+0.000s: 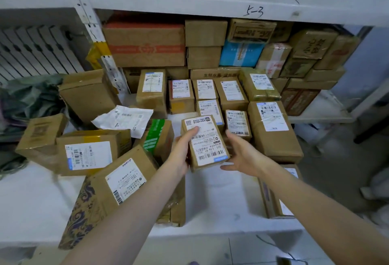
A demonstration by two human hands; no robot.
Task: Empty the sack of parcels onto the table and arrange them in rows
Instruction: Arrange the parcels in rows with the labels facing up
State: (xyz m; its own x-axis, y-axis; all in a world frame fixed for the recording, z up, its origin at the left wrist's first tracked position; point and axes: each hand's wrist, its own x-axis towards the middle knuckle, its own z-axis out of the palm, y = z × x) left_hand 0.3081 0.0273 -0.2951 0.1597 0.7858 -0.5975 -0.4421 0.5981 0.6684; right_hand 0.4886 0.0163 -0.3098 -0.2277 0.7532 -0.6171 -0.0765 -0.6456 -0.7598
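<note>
A small brown parcel (205, 142) with a white label is held above the white table (219, 197), label up. My left hand (182, 151) grips its left side, thumb on the label. My right hand (242, 155) is at its right side, fingers spread, touching its lower right corner. Behind it, several labelled parcels (207, 90) stand in neat rows. At the left, loose parcels (88, 153) lie jumbled, with a white poly mailer (124, 119) on top. The dark green sack (27, 100) lies crumpled at the far left.
Stacked cardboard boxes (145, 43) fill the back of the shelf under a white shelf board (210, 1) marked 5-3. A large parcel (273, 130) lies right of the rows. Another box (275, 197) sits under my right forearm.
</note>
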